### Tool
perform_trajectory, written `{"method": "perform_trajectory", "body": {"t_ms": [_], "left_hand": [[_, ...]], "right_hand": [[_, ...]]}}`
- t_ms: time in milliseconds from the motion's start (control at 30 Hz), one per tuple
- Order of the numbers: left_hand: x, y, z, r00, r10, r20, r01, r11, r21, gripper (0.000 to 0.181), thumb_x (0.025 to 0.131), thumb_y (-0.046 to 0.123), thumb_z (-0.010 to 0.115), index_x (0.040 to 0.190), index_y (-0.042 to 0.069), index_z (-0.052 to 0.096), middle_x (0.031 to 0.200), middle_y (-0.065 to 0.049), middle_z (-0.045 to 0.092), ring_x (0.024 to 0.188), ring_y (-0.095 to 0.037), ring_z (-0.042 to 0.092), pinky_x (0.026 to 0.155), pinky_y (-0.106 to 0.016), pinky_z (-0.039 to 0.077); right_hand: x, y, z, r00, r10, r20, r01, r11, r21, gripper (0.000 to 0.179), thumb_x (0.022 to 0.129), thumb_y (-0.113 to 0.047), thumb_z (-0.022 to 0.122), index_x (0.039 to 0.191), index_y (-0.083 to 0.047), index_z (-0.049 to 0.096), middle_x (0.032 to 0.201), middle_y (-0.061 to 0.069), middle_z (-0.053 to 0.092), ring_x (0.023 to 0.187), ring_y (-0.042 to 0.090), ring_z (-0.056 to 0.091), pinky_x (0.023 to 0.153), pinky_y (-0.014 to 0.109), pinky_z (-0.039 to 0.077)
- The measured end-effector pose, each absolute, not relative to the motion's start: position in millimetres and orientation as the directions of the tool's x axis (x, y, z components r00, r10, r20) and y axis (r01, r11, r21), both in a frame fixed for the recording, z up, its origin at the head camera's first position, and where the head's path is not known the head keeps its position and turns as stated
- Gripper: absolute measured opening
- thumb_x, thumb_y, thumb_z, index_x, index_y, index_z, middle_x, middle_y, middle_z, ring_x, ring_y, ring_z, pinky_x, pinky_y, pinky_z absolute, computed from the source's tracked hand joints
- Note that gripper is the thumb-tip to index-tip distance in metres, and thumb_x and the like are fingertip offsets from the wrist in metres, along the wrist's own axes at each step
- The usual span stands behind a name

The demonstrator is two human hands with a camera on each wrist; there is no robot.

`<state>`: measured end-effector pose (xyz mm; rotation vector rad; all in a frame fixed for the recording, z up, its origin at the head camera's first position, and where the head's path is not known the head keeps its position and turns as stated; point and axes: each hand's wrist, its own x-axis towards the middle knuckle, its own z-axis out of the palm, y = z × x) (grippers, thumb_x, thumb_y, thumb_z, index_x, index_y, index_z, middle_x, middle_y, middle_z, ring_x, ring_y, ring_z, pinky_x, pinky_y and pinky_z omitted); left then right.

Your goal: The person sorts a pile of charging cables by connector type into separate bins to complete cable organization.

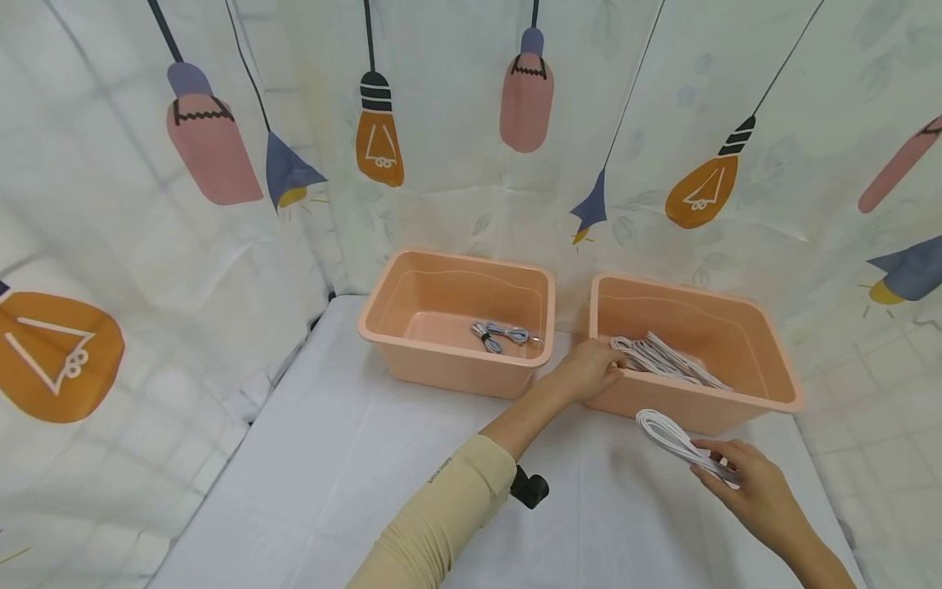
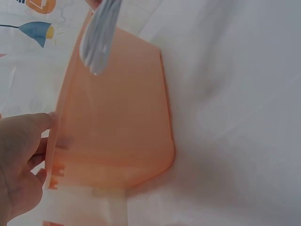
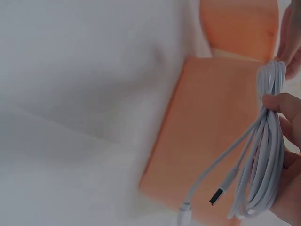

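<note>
My right hand holds a coiled white USB cable in front of the right bin. In the right wrist view, the fingers and thumb pinch the coil around its middle. A black-and-silver USB plug and another white end hang loose from it. The peach plastic bin on the right has its near left corner gripped by my left hand, thumb and fingers at the rim in the left wrist view. More coiled white cables lie inside this bin, partly hidden by its front wall.
A second peach bin stands to the left, with small tied grey cables inside. Both stand on a white-covered table against a printed curtain. A black object shows beside the left sleeve.
</note>
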<state>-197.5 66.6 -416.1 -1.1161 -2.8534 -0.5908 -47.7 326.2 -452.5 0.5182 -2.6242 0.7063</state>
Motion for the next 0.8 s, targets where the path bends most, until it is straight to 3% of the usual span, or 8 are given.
{"method": "perform_trajectory", "body": {"t_ms": [300, 500, 800], "left_hand": [[-197, 68, -416, -0.745, 0.653, 0.139, 0.656, 0.677, 0.333, 0.018, 0.106, 0.023, 0.066, 0.118, 0.016, 0.078, 0.119, 0.001, 0.073, 0.112, -0.011, 0.064, 0.096, -0.019, 0.048], [-196, 67, -415, -0.741, 0.657, 0.139, 0.658, 0.669, 0.346, 0.018, 0.106, 0.023, 0.066, 0.118, 0.015, 0.077, 0.119, -0.001, 0.074, 0.113, -0.015, 0.064, 0.097, -0.022, 0.048], [-196, 65, -414, -0.734, 0.662, 0.152, 0.668, 0.664, 0.336, 0.017, 0.105, 0.022, 0.067, 0.116, 0.015, 0.079, 0.114, 0.000, 0.076, 0.111, -0.014, 0.066, 0.096, -0.022, 0.049]], "right_hand": [[-56, 338, -429, -0.827, -0.265, 0.496, -0.486, 0.781, -0.393, 0.049, 0.063, 0.009, 0.092, 0.107, -0.007, 0.076, 0.085, -0.012, 0.059, 0.078, -0.003, 0.048, 0.065, 0.008, 0.041], [-68, 344, -407, -0.825, -0.282, 0.491, -0.482, 0.804, -0.348, 0.048, 0.065, 0.006, 0.092, 0.108, -0.008, 0.075, 0.085, -0.006, 0.059, 0.074, -0.002, 0.045, 0.059, 0.013, 0.036], [-101, 348, -377, -0.850, -0.295, 0.437, -0.455, 0.828, -0.327, 0.035, 0.077, 0.004, 0.087, 0.109, -0.004, 0.076, 0.083, -0.004, 0.060, 0.068, 0.000, 0.041, 0.051, 0.021, 0.033]]}}
